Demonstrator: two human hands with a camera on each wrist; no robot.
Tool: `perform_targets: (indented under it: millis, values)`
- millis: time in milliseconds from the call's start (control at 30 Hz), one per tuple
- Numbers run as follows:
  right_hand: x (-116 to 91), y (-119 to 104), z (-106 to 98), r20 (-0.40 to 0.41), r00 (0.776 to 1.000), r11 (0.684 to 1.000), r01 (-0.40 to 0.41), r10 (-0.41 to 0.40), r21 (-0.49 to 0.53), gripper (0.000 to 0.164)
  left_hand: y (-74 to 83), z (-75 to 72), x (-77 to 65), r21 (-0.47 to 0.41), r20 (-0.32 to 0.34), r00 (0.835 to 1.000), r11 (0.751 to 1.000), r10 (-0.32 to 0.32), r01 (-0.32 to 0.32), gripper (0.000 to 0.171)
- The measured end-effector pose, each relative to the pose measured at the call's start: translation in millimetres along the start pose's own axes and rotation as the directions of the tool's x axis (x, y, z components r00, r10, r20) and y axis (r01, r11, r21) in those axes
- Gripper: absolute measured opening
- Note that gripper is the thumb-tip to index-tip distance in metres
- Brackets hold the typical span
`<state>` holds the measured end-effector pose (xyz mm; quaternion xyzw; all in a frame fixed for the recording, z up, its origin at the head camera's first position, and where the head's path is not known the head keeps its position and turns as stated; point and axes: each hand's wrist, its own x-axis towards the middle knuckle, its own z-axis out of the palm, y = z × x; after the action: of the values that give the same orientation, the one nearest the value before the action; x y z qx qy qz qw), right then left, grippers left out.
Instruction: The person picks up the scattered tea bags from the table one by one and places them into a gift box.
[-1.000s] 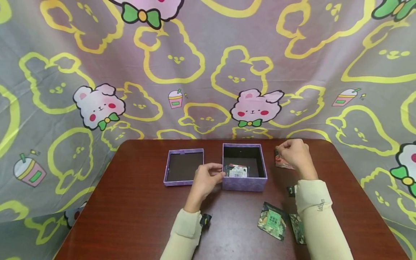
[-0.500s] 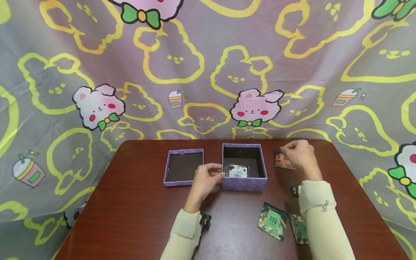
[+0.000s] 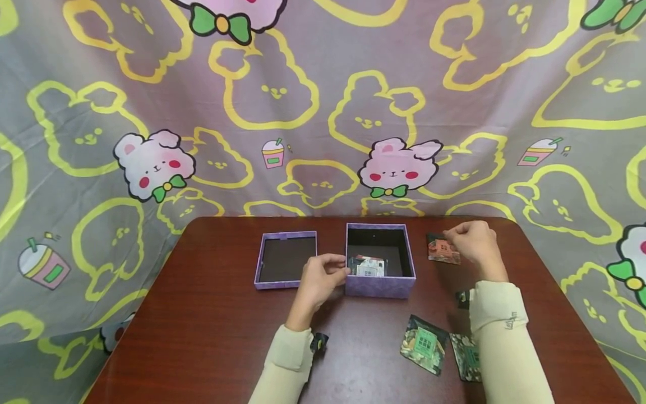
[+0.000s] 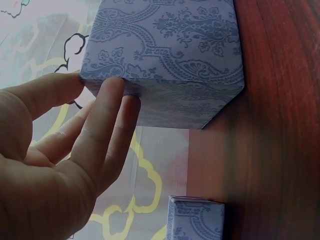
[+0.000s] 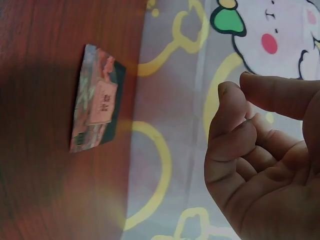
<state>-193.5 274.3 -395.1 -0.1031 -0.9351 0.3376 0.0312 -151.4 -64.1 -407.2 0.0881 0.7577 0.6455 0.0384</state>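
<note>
A purple patterned box stands uncovered on the table, with several sachets lying inside. My left hand touches the box at its left wall near the front corner. Its fingertips rest on the box's patterned edge in the left wrist view, fingers mostly straight. To the right of the box lies a sachet with an orange-red label. Over that sachet's right side hovers my right hand, thumb and index tips close together. Nothing shows between them in the right wrist view, and the other fingers are curled.
The shallow purple lid lies inside-up left of the box. Two green-labelled sachets, one tilted and one partly behind the right sleeve, lie at the front right. A cartoon-print curtain hangs behind the table's far edge.
My right hand has moved to the right, off the orange-red sachet, which now shows more fully on the table. My left hand has stayed at the box.
</note>
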Motion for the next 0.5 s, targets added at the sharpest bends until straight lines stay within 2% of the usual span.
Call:
perform_targets:
  millis: [200, 500]
  values:
    - [1.7, 6.9, 1.6, 0.044, 0.999, 1.000, -0.023, 0.024, -0.008, 0.033, -1.7, -0.5, -0.1, -0.007, -0.001, 1.000, 1.000, 0.006, -0.006, 0.024]
    - [0.8, 11.1, 2.8, 0.032, 0.999, 0.999, -0.033, 0.032, 0.028, 0.037, -0.4, -0.2, -0.1, 0.002, 0.001, 1.000, 1.000, 0.000, 0.000, 0.024]
